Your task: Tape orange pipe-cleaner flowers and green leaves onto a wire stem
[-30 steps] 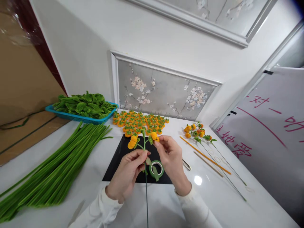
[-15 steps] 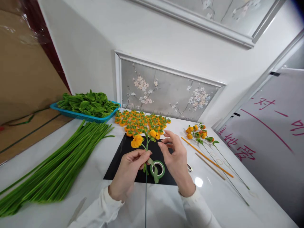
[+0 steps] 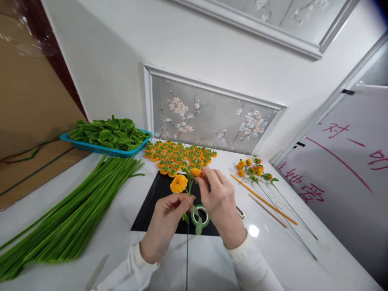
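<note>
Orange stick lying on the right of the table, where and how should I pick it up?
I'd pinch the orange stick near its far end, coming from above with fingertips across its width. It lies flat, long and thin, and that end looks clear; farther down, a flower stem crosses it and the brown stick lies alongside.

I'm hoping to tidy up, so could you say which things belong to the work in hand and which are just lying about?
Likely in the work:
flowered stem in the left hand
green tape
orange blooms
flower sprays
green strips
leaves in blue tray

Apparently just lying about:
orange rod
brown rod
</note>
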A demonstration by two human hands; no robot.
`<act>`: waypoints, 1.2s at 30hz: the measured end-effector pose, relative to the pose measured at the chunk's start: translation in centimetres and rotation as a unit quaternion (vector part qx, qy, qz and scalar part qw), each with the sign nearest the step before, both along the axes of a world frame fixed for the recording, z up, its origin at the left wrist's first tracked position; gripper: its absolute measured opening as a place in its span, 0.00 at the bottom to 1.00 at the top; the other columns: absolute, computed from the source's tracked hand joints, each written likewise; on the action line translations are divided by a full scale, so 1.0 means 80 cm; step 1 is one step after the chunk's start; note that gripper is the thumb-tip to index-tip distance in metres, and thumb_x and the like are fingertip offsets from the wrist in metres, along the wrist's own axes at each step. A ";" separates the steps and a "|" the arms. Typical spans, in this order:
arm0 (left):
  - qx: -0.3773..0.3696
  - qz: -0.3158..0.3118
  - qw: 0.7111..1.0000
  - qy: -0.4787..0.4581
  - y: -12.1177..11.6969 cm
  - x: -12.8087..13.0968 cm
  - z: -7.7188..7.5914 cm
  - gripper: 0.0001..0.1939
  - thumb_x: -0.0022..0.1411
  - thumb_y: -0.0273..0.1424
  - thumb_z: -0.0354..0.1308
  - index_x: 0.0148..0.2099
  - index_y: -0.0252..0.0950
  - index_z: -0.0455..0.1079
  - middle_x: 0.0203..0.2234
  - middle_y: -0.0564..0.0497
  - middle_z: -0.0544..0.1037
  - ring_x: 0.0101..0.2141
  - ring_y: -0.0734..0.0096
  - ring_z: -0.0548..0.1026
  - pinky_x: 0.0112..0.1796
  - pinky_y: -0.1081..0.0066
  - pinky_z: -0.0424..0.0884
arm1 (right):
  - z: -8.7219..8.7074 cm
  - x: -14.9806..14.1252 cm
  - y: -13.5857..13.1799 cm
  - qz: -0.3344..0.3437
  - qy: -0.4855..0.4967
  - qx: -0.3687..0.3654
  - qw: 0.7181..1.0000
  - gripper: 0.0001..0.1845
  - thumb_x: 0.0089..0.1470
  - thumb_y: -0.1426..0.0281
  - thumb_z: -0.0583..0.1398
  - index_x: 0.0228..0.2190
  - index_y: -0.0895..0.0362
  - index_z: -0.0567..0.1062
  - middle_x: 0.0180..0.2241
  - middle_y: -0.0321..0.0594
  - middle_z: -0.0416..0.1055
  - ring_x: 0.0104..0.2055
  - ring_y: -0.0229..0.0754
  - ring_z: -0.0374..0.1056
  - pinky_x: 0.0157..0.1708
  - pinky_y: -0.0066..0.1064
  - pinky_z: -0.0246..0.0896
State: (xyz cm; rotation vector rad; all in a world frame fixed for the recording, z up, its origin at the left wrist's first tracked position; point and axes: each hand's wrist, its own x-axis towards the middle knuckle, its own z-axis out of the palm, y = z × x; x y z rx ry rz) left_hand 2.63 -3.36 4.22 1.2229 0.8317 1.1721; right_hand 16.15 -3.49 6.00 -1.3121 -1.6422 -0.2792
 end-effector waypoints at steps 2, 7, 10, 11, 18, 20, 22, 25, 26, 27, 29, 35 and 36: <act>-0.002 0.001 1.000 -0.007 -0.001 0.001 0.001 0.13 0.51 0.34 0.65 0.18 0.36 0.70 0.15 0.55 0.66 0.21 0.74 0.58 0.25 0.72 0.57 | -0.001 -0.002 -0.001 -0.011 -0.026 -0.007 1.000 0.11 0.60 0.73 0.52 0.42 0.57 0.71 0.34 0.45 0.72 0.37 0.44 0.69 0.39 0.35 0.66; -0.006 -0.010 1.000 -0.014 -0.002 0.002 0.002 0.13 0.50 0.34 0.65 0.18 0.36 0.70 0.16 0.56 0.64 0.21 0.74 0.58 0.24 0.72 0.57 | -0.004 -0.004 0.001 -0.014 -0.027 -0.003 1.000 0.12 0.60 0.75 0.49 0.41 0.58 0.70 0.33 0.46 0.72 0.37 0.44 0.70 0.37 0.35 0.67; -0.009 -0.023 0.999 -0.027 -0.001 0.001 0.001 0.13 0.50 0.33 0.65 0.18 0.36 0.70 0.15 0.56 0.63 0.21 0.75 0.57 0.25 0.73 0.56 | -0.006 -0.007 0.000 -0.010 0.000 0.014 1.000 0.11 0.60 0.75 0.49 0.40 0.58 0.70 0.32 0.45 0.72 0.36 0.44 0.70 0.36 0.34 0.67; -0.012 -0.027 0.999 -0.032 -0.001 0.001 0.000 0.13 0.51 0.33 0.65 0.18 0.36 0.70 0.16 0.56 0.63 0.21 0.75 0.57 0.25 0.73 0.56 | -0.006 -0.009 -0.001 -0.012 0.010 0.019 1.000 0.11 0.60 0.75 0.49 0.39 0.57 0.70 0.32 0.45 0.72 0.36 0.43 0.70 0.36 0.34 0.66; -0.036 -0.034 0.998 -0.050 0.001 -0.004 -0.007 0.10 0.54 0.33 0.63 0.23 0.35 0.73 0.19 0.55 0.66 0.23 0.75 0.57 0.25 0.73 0.56 | -0.008 -0.014 -0.012 -0.043 0.014 0.026 0.999 0.10 0.60 0.74 0.51 0.41 0.57 0.69 0.32 0.43 0.71 0.35 0.43 0.68 0.35 0.34 0.66; -0.035 -0.027 0.998 -0.047 0.002 -0.004 -0.007 0.10 0.54 0.33 0.63 0.23 0.35 0.73 0.19 0.55 0.66 0.23 0.75 0.56 0.25 0.73 0.55 | -0.008 -0.013 -0.016 -0.041 0.012 0.019 0.999 0.11 0.60 0.73 0.51 0.43 0.57 0.68 0.33 0.44 0.70 0.35 0.43 0.68 0.36 0.35 0.66; -0.033 -0.021 0.998 -0.046 0.002 -0.004 -0.007 0.10 0.54 0.33 0.63 0.23 0.35 0.73 0.19 0.55 0.65 0.23 0.75 0.56 0.25 0.73 0.55 | -0.005 -0.012 -0.019 -0.036 0.016 0.008 0.999 0.13 0.60 0.71 0.52 0.46 0.56 0.68 0.35 0.45 0.69 0.36 0.43 0.68 0.36 0.35 0.67; -0.028 -0.028 0.998 -0.045 0.001 -0.004 -0.005 0.10 0.54 0.33 0.63 0.24 0.35 0.73 0.19 0.55 0.66 0.23 0.75 0.57 0.26 0.73 0.56 | 0.002 -0.007 -0.018 -0.005 0.033 -0.008 0.999 0.17 0.59 0.70 0.54 0.50 0.55 0.68 0.41 0.47 0.67 0.42 0.44 0.67 0.39 0.35 0.67; -0.027 -0.035 0.998 -0.043 0.001 -0.003 -0.005 0.10 0.54 0.33 0.63 0.23 0.35 0.72 0.19 0.55 0.66 0.23 0.75 0.57 0.25 0.73 0.56 | 0.005 -0.005 -0.016 0.020 0.041 -0.016 0.999 0.18 0.58 0.71 0.54 0.51 0.54 0.68 0.45 0.48 0.66 0.46 0.45 0.66 0.41 0.36 0.67; -0.026 -0.043 0.998 -0.040 0.001 -0.003 -0.005 0.11 0.54 0.33 0.62 0.23 0.35 0.72 0.18 0.55 0.65 0.23 0.75 0.56 0.25 0.73 0.55 | 0.008 -0.002 -0.013 0.053 0.054 -0.030 0.997 0.20 0.57 0.71 0.55 0.52 0.54 0.67 0.49 0.49 0.63 0.50 0.46 0.64 0.43 0.36 0.67; -0.023 -0.051 0.998 -0.030 0.001 -0.003 -0.006 0.12 0.54 0.34 0.62 0.22 0.35 0.71 0.17 0.56 0.64 0.22 0.75 0.55 0.24 0.73 0.54 | 0.012 0.005 -0.005 0.135 0.097 -0.066 0.984 0.22 0.56 0.70 0.56 0.53 0.53 0.66 0.55 0.49 0.59 0.55 0.47 0.60 0.44 0.35 0.67; -0.027 -0.018 0.999 -0.023 0.006 -0.005 -0.013 0.12 0.54 0.35 0.63 0.23 0.34 0.71 0.19 0.55 0.65 0.23 0.75 0.56 0.25 0.73 0.55 | -0.001 0.010 0.003 0.282 0.290 -0.151 0.902 0.15 0.55 0.68 0.57 0.46 0.53 0.70 0.46 0.43 0.68 0.42 0.41 0.68 0.37 0.32 0.70; -0.028 -0.012 0.999 -0.024 0.006 -0.005 -0.013 0.12 0.54 0.35 0.63 0.23 0.34 0.71 0.19 0.55 0.66 0.23 0.75 0.56 0.25 0.73 0.55 | -0.005 0.008 0.001 0.274 0.304 -0.144 0.901 0.14 0.55 0.69 0.58 0.44 0.53 0.70 0.44 0.42 0.68 0.41 0.41 0.68 0.36 0.32 0.70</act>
